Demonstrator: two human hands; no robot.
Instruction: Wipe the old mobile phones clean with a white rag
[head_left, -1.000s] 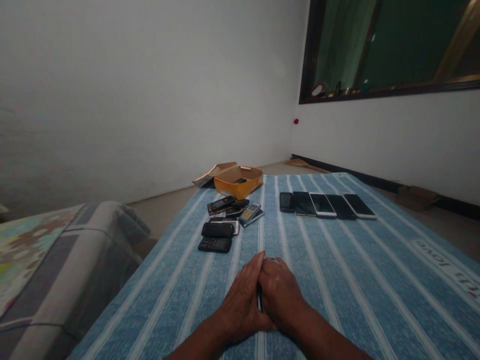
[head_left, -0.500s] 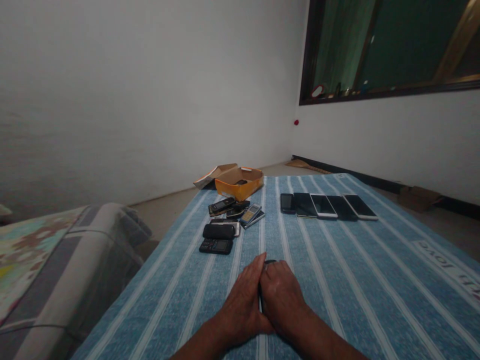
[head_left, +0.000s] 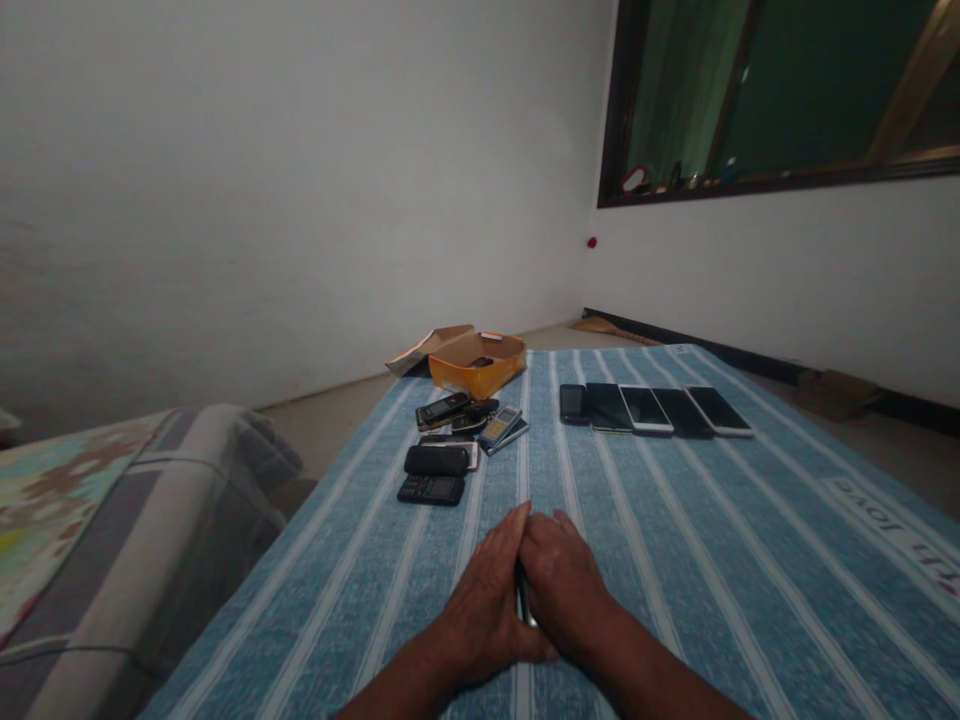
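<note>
My left hand (head_left: 484, 600) and my right hand (head_left: 561, 588) rest side by side on the blue striped cloth (head_left: 675, 560), pressed together around a thin dark object whose edge (head_left: 520, 605) shows between them; it looks like a phone, mostly hidden. Both hands have their fingers curled closed against it. Ahead on the left lies a loose cluster of old keypad phones (head_left: 450, 440). Ahead on the right, a neat row of smartphones (head_left: 652, 408) lies face up.
An open orange cardboard box (head_left: 476, 362) stands at the far end of the cloth, with a lid beside it. A folded grey and patterned blanket (head_left: 112, 530) lies at the left. White walls and a dark window (head_left: 780, 90) close the corner.
The hands have stayed almost still; my right fingers have shifted slightly on the object and the view has bobbed a little.
</note>
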